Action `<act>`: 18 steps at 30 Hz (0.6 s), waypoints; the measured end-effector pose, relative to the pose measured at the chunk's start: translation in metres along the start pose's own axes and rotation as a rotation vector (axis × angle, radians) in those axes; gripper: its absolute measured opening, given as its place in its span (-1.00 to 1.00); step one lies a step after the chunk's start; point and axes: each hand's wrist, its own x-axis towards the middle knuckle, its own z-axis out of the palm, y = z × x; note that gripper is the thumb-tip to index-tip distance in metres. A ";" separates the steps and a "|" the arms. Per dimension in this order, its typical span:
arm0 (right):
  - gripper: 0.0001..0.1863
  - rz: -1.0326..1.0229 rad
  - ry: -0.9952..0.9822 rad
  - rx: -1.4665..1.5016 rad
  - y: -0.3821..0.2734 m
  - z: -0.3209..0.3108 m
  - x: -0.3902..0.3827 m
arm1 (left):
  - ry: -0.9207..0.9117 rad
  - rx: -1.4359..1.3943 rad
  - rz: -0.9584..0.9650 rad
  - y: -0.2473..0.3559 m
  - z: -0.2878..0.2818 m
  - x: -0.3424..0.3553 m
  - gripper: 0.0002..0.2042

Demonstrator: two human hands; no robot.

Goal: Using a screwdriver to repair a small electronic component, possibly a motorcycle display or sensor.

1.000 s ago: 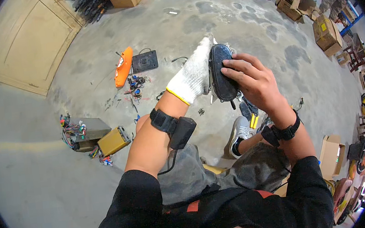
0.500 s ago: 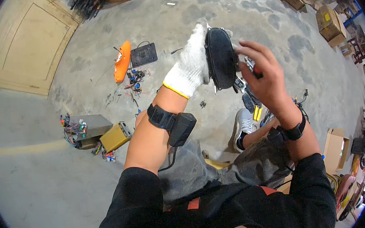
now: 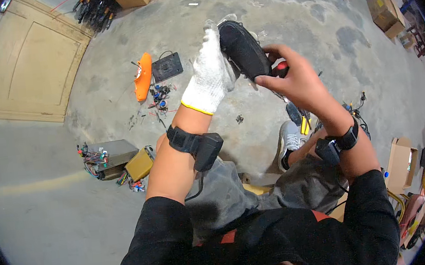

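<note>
Left hand (image 3: 210, 73) (gloved in white knit) clamped on an oblong black casing (image 3: 243, 49); right hand (image 3: 301, 82) pinching its five-o'clock end.

"Where's the case (image 3: 243, 47)?"

"Between the left hand (image 3: 209, 76) and the right hand (image 3: 301, 77), up over the floor (image 3: 256, 151)."

"What's left of the hands?"

"A shell (image 3: 142, 78) on the floor. A plate (image 3: 166, 66) is just right of it. Wires (image 3: 159, 96) lie on the near side of the plate."

"And nearer?"

"Two metal boxes (image 3: 116, 154), side by side, left of the left arm."

"Farthest left?"

"The door (image 3: 29, 64)."

"And right?"

"A carton (image 3: 385, 13), far off. A shoe (image 3: 289, 140) is nearer, on the floor."
</note>
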 end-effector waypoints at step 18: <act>-0.55 0.077 -0.447 0.315 0.024 -0.079 0.007 | -0.256 0.811 -0.451 -0.021 0.004 -0.016 -0.22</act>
